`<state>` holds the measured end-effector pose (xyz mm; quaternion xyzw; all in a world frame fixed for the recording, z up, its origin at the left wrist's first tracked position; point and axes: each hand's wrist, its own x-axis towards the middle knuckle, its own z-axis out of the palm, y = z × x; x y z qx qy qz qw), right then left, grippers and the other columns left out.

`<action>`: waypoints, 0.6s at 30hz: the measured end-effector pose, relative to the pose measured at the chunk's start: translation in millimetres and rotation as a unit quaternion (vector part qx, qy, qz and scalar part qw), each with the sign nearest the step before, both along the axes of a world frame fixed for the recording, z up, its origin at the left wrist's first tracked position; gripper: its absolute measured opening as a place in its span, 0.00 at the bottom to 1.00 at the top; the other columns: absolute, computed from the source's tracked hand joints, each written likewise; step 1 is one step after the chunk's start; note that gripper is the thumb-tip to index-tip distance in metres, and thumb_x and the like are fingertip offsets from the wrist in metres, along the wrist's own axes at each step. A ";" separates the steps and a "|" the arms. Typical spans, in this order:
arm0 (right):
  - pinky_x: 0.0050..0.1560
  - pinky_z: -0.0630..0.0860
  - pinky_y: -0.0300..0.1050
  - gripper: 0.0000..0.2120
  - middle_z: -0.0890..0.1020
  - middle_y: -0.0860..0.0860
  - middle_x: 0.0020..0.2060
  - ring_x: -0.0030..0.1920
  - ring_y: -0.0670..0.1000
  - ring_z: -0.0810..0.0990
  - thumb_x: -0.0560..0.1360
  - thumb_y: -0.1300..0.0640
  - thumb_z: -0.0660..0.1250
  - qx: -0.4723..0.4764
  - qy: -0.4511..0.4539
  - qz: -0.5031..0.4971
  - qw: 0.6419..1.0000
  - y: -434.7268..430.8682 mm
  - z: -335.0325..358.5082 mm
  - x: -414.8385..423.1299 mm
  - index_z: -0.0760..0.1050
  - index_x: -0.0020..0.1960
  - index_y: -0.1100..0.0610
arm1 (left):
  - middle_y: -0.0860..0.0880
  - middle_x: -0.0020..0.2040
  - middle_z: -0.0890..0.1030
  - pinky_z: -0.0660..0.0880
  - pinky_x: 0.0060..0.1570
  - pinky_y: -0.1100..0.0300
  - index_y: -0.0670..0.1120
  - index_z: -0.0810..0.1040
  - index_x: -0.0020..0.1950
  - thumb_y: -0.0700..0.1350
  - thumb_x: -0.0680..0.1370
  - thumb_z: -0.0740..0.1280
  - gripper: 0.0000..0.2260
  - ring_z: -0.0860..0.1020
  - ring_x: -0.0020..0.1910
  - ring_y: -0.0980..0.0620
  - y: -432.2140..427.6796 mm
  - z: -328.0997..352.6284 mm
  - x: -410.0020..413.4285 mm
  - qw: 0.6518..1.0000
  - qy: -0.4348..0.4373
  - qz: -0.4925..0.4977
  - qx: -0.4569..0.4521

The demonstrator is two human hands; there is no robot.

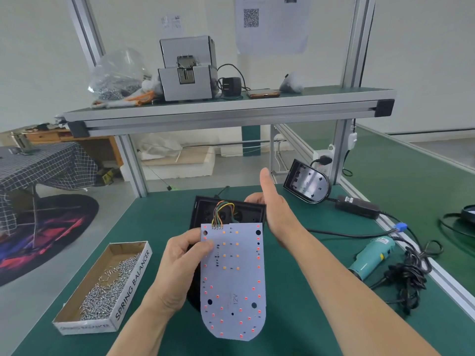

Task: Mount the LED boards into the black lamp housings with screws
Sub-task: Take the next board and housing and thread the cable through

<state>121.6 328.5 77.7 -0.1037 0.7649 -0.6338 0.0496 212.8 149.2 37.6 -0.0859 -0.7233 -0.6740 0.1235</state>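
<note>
White, round-ended LED board (232, 278) hangs pinched by its left edge in your left hand (177, 271), lifted over the black plastic lamp housing (203, 215) on the green table (154, 222), probably so its coloured wires (222, 210) tuck underneath. Your right hand (275, 209) grips the housing's far right corner, steadying it. Silver screws (102, 291) wait in the cardboard box (132, 278) left of the housing.

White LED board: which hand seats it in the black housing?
Left: left hand pinches the white rounded LED board above the black plastic lamp housing; right hand holds its rim.
</note>
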 end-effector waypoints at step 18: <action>0.35 0.70 0.33 0.12 0.82 0.44 0.36 0.31 0.44 0.75 0.75 0.55 0.72 0.147 0.209 -0.026 0.966 29.4 -15.5 63.2 0.71 0.53 0.45 | 0.55 0.29 0.62 0.70 0.59 0.45 0.51 0.61 0.30 0.51 0.75 0.62 0.16 0.62 0.33 0.53 5.1 7.1 -8.6 0.981 0.001 0.129 -0.142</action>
